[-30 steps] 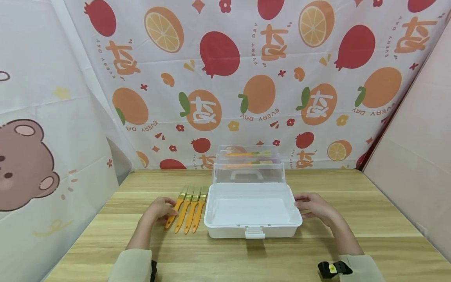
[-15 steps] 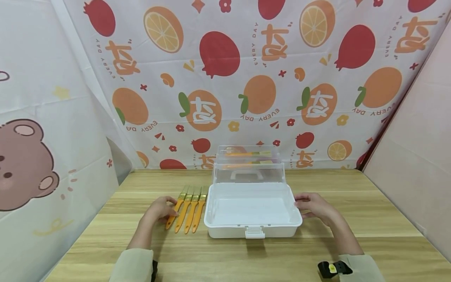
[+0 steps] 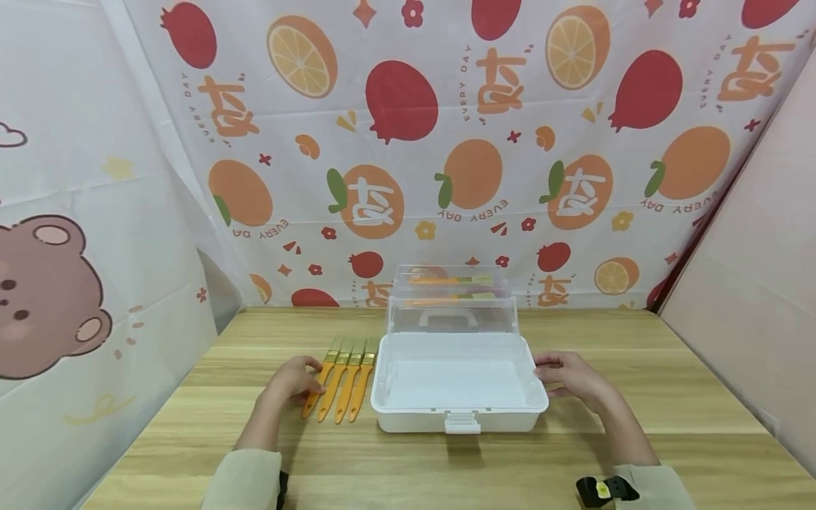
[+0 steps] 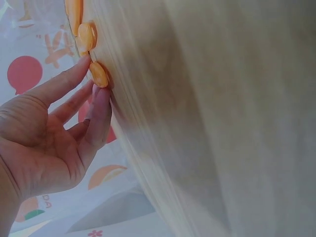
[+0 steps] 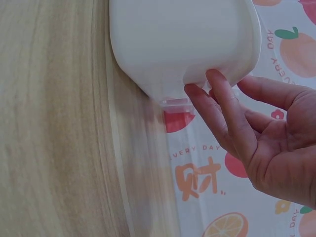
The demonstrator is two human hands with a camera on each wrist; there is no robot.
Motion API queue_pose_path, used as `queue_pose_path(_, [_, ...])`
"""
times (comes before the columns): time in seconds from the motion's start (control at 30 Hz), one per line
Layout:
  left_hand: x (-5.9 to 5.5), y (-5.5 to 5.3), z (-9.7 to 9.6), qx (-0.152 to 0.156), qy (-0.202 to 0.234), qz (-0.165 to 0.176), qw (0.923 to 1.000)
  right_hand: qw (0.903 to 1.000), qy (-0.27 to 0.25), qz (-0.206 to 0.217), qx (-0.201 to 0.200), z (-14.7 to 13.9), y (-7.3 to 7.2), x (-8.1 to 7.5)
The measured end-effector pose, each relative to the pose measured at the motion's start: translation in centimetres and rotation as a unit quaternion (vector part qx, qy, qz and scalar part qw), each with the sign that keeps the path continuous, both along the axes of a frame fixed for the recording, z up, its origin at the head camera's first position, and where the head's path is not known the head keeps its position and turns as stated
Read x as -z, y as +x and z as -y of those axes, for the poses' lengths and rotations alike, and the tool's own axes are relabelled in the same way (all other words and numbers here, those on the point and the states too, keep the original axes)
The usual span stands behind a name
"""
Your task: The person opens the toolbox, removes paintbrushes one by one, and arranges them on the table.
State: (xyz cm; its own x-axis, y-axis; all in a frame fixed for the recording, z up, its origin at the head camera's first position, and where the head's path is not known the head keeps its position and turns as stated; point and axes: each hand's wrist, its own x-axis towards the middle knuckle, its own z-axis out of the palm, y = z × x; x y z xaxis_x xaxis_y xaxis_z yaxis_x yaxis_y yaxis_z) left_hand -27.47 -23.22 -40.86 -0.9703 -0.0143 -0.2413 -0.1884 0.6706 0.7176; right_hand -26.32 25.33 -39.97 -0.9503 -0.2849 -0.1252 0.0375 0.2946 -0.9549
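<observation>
Several paintbrushes with orange handles lie side by side left of the box, bristles pointing away. My left hand (image 3: 295,379) is at the leftmost paintbrush (image 3: 312,400); in the left wrist view its handle end (image 4: 99,75) sits between thumb and finger, pinched on the table. An open white plastic box (image 3: 459,420) stands in the middle, its inside bare. Its clear lid (image 3: 446,319) is tipped back. With fingertips, my right hand (image 3: 570,379) touches the box's right side wall (image 5: 182,34); the fingers are nearly straight.
Orange brush shapes (image 3: 440,280) show in or through the clear lid; I cannot tell whether they are reflections. A latch (image 3: 462,423) is on the box's front. A fruit-print cloth (image 3: 408,177) hangs behind the wooden table (image 3: 408,474), with pale cloths at both sides.
The head view has shifted slightly. Both hands, the paintbrushes and the box keep their places.
</observation>
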Motion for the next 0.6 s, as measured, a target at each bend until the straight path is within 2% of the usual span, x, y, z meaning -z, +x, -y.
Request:
queue_pose_path(0.13, [0.1, 0.1, 0.0, 0.001, -0.009, 0.0, 1.0, 1.0, -0.002, -0.001, -0.005, 0.0, 0.1, 0.1])
queue_pose_path(0.33, [-0.4, 0.7, -0.5, -0.008, -0.014, -0.008, 0.9998, 1.0, 0.002, 0.0, 0.003, 0.0, 0.1, 0.2])
queue_pose_path(0.5, [-0.7, 0.5, -0.5, -0.01, -0.045, -0.04, 0.9981, 1.0, 0.002, -0.002, 0.005, 0.0, 0.0, 0.1])
queue_pose_path(0.6, [-1.3, 0.4, -0.6, -0.006, -0.071, -0.068, 0.9951, 1.0, 0.001, -0.001, 0.004, 0.0, 0.0, 0.1])
